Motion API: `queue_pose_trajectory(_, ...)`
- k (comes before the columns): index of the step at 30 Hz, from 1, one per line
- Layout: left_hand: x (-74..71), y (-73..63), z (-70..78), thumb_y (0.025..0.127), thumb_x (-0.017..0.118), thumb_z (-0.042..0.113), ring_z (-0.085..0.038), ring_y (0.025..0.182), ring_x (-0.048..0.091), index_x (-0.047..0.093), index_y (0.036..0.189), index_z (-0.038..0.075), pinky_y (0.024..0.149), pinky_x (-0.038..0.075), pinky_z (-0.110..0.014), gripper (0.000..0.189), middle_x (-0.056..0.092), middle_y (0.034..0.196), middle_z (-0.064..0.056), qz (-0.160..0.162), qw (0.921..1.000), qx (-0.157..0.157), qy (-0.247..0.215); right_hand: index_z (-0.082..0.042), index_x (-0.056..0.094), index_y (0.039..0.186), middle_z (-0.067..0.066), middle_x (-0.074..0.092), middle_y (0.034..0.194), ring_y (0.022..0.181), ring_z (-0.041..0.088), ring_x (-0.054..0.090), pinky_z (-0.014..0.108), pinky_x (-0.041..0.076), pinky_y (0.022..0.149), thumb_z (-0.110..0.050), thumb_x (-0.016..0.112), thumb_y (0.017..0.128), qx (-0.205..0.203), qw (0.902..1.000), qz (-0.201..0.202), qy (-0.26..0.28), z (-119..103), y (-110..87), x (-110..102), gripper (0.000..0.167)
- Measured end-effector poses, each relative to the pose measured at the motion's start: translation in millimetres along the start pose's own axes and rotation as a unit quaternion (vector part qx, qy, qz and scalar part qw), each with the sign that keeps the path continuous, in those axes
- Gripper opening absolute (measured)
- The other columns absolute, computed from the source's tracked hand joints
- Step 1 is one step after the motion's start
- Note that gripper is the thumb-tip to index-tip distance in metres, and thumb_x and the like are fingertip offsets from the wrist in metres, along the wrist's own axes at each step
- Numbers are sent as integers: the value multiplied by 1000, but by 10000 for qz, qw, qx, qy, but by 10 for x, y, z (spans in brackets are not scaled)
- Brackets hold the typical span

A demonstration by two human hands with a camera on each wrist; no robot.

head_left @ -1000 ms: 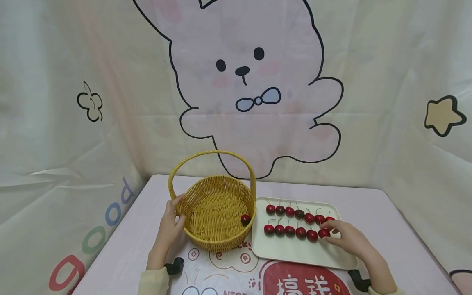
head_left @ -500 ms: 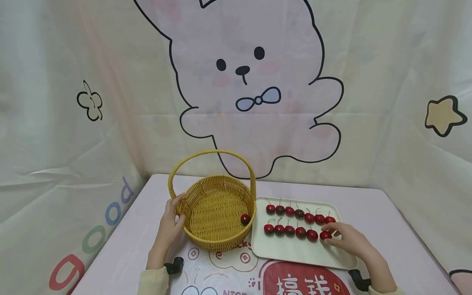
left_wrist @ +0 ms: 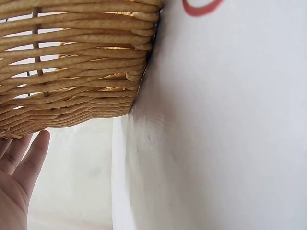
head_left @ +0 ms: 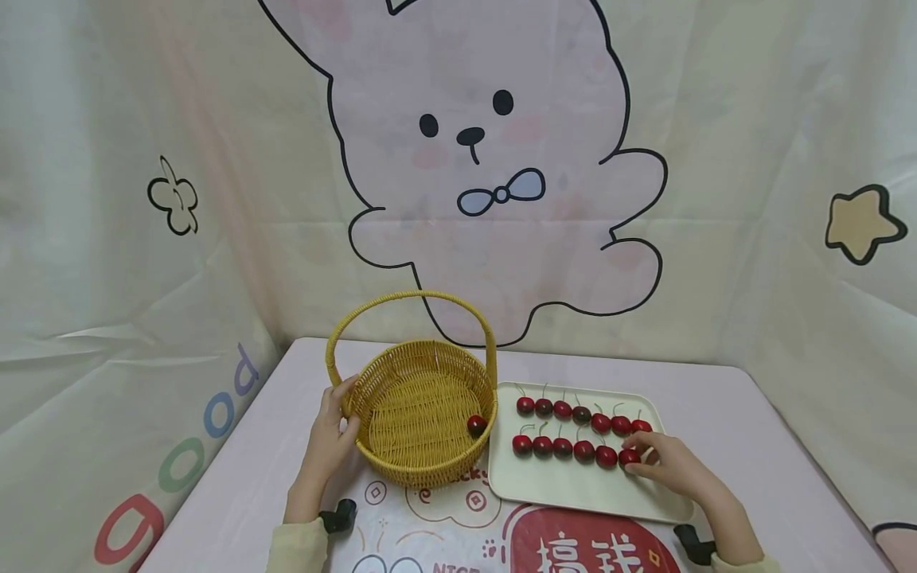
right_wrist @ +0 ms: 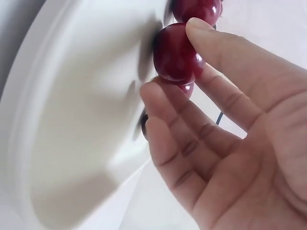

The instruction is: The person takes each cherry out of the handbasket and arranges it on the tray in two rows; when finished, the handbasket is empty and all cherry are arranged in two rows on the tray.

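My right hand pinches a dark red cherry between thumb and fingers, low over the cream tray. That cherry is at the right end of the front row of cherries, right beside its neighbour. Behind it runs a second row of cherries, their stems pointing up. My left hand rests against the left side of a yellow wicker basket, by the foot of its handle. The left wrist view shows those fingers fairly straight, tips at the weave. One cherry lies inside the basket, near its right wall.
The basket's tall handle arches over it. A printed mat with red lettering lies in front of basket and tray on the pale table. A curtain with cartoon drawings hangs behind and at the sides.
The pinched cherry shifts slightly right, then back left against the front row, with my right hand. My left hand and the basket stay put.
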State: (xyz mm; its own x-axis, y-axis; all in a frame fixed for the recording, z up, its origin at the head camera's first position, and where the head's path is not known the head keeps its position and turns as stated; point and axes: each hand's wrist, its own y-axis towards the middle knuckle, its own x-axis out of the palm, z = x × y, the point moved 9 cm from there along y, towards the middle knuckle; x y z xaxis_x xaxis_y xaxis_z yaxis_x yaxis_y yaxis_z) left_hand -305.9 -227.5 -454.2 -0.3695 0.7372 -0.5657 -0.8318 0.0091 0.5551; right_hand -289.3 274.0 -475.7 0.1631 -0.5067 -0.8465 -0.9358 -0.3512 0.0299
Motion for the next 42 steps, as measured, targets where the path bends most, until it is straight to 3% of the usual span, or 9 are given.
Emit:
queue_pose_trajectory(15, -12, 1, 10, 81, 51, -5, -31, 101, 56, 35, 140, 21, 80, 50, -51, 66, 43, 123, -15, 0, 10000, 2, -69, -5, 62, 100, 4, 62, 84, 69, 9, 57, 23, 48, 61, -21, 74, 76, 97, 9996, 189, 159, 50, 5, -1, 31)
queue_pose_trajectory(28, -14, -2, 6, 81, 51, -5, -30, 99, 56, 35, 140, 23, 79, 50, -50, 67, 43, 123, -14, 4, 10000, -15, -66, -3, 61, 103, 7, 62, 86, 70, 9, 59, 22, 48, 61, -17, 74, 76, 171, 9992, 61, 352, 51, 12, 8, 34)
queue_pose_trajectory(42, -4, 0, 0, 81, 50, -5, -30, 98, 56, 35, 139, 22, 79, 50, -51, 66, 42, 123, -14, 7, 10000, -27, -34, 0, 62, 103, 12, 63, 92, 74, 17, 60, 25, 49, 62, -15, 74, 75, 105, 9994, 148, 302, 4, -29, -86, 34)
